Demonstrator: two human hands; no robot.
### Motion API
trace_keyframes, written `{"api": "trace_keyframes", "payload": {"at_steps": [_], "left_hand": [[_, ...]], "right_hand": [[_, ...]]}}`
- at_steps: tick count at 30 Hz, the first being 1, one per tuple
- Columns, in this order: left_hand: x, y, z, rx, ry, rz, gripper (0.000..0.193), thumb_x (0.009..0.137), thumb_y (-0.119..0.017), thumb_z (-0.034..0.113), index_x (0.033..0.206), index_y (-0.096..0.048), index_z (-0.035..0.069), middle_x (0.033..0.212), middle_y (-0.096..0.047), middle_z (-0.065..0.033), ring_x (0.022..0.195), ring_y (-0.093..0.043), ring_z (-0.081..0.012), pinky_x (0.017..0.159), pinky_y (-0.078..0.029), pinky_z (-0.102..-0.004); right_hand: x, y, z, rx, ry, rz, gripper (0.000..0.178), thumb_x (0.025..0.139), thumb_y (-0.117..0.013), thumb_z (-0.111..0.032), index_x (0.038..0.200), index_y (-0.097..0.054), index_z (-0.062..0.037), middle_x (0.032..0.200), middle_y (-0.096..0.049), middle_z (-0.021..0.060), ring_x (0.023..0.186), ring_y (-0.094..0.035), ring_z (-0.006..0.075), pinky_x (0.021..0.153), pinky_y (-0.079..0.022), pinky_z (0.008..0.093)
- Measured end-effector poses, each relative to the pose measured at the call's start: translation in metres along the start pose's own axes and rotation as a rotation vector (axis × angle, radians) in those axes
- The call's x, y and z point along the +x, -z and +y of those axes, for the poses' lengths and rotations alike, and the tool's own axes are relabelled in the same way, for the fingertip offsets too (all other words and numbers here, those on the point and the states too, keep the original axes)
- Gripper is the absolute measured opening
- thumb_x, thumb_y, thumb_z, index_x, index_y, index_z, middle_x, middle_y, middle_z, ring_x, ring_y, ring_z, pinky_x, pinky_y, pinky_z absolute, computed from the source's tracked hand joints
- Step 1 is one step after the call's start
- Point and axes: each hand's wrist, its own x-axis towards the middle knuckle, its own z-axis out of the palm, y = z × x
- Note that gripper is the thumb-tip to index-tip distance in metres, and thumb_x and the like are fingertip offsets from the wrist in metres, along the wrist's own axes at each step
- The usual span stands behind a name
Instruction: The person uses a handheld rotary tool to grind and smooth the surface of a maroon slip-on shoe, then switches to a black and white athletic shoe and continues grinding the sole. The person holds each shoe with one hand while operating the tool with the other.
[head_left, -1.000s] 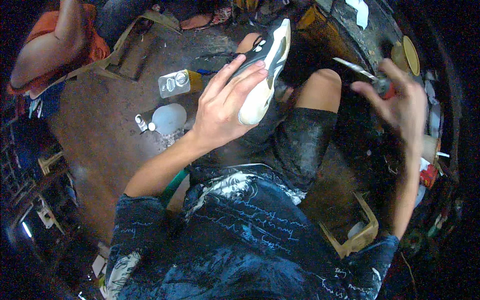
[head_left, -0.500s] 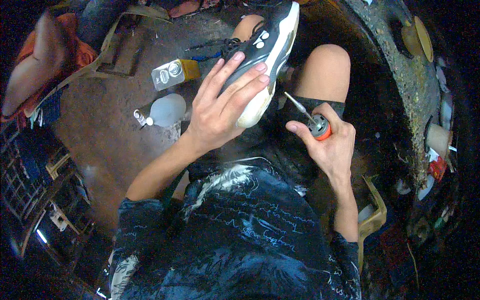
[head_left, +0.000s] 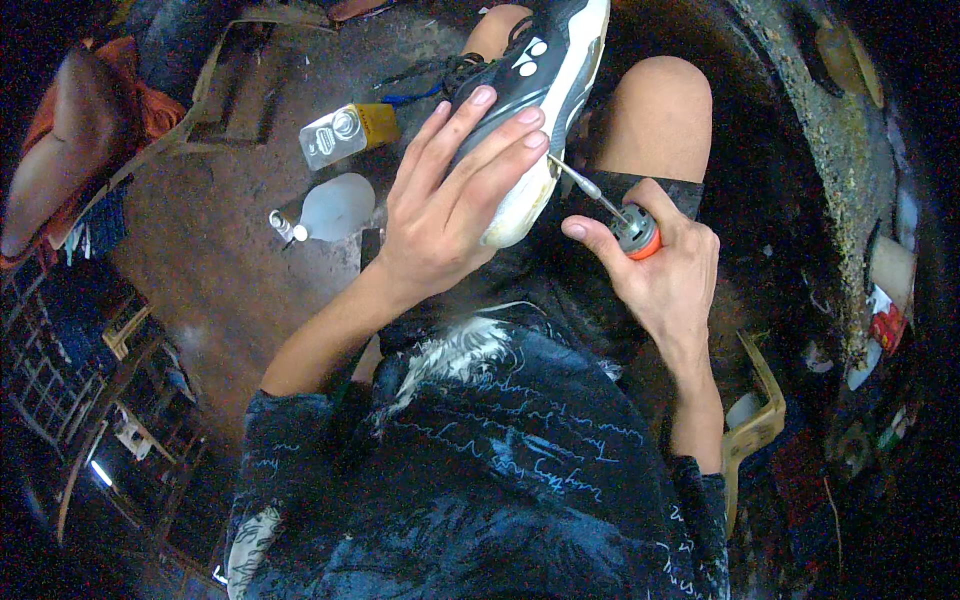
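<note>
A black sneaker (head_left: pixel 508 88) with a white sole lies across my lap, its toe end pointing away and its dark laces hanging loose on the left. My left hand (head_left: pixel 440 205) grips it from above, fingers stretched over the upper and thumb hidden. In my right hand (head_left: pixel 668 270) is a handheld rotary tool (head_left: pixel 637 232) with a grey collar and an orange band. Its slim metal bit (head_left: pixel 588 185) points up and left, and the tip meets the edge of the sole near the heel. The rest of the tool's body is hidden by my hand.
On the floor to the left are a silver and yellow metal can (head_left: pixel 335 137) and a cloudy plastic bottle (head_left: pixel 338 207). A rough, curved ledge (head_left: pixel 800 130) runs along the right. Orange cloth (head_left: pixel 120 75) and a bare limb show at far left. A yellowish chair frame (head_left: pixel 765 415) stands behind my right elbow.
The bit's tip has come up against the sole edge, where a gap was before. The sneaker has shifted slightly to the right, and the camera view has moved a little.
</note>
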Motion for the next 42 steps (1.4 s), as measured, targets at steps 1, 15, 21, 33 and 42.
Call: {"api": "trace_keyframes", "payload": {"at_steps": [1,15,21,33,42], "left_hand": [[0.001,-0.001,-0.001,0.006,-0.007,0.002,0.064,0.084,-0.089,0.013,0.145,-0.069,0.012,0.148,-0.074,-0.0093,0.147,-0.062,-0.0393,0.12,-0.048,-0.0584],[0.004,-0.005,-0.007,-0.051,0.026,0.039,0.072,0.074,-0.092,0.009,0.142,-0.07,0.01,0.149,-0.073,-0.0097,0.145,-0.063,-0.0401,0.118,-0.051,-0.0592],[0.003,-0.003,-0.004,-0.039,0.027,0.014,0.076,0.072,-0.093,0.008,0.144,-0.069,0.01,0.15,-0.073,-0.0099,0.146,-0.062,-0.0396,0.118,-0.05,-0.0592],[0.005,-0.008,0.001,-0.064,0.02,0.017,0.077,0.079,-0.09,0.012,0.151,-0.065,0.006,0.15,-0.072,-0.0129,0.149,-0.059,-0.0388,0.12,-0.048,-0.0575],[0.006,-0.009,0.003,-0.045,0.013,0.01,0.074,0.08,-0.09,0.013,0.149,-0.067,0.008,0.149,-0.073,-0.012,0.149,-0.059,-0.0378,0.12,-0.049,-0.0567]], "right_hand": [[0.001,0.0,0.0,-0.024,0.009,0.0,0.065,0.083,-0.09,-0.067,0.081,-0.062,-0.0075,0.063,-0.067,0.0142,0.061,-0.072,0.0412,0.055,-0.054,0.0503],[-0.005,-0.002,-0.001,-0.001,0.089,0.0,0.065,0.084,-0.09,-0.066,0.08,-0.061,-0.0073,0.064,-0.068,0.0159,0.062,-0.072,0.0417,0.056,-0.055,0.0505],[0.0,0.003,0.0,0.077,-0.03,0.005,0.065,0.083,-0.093,-0.063,0.077,-0.061,-0.0061,0.059,-0.063,0.0135,0.057,-0.069,0.0408,0.054,-0.053,0.0492],[0.005,0.004,-0.005,0.091,-0.041,-0.058,0.056,0.082,-0.097,-0.054,0.089,-0.071,-0.0042,0.062,-0.061,0.0115,0.056,-0.064,0.0313,0.059,-0.054,0.0421],[0.001,0.002,-0.004,0.071,0.023,-0.024,0.057,0.082,-0.097,-0.054,0.088,-0.07,-0.0044,0.062,-0.06,0.0117,0.056,-0.066,0.0338,0.058,-0.054,0.0432]]}}
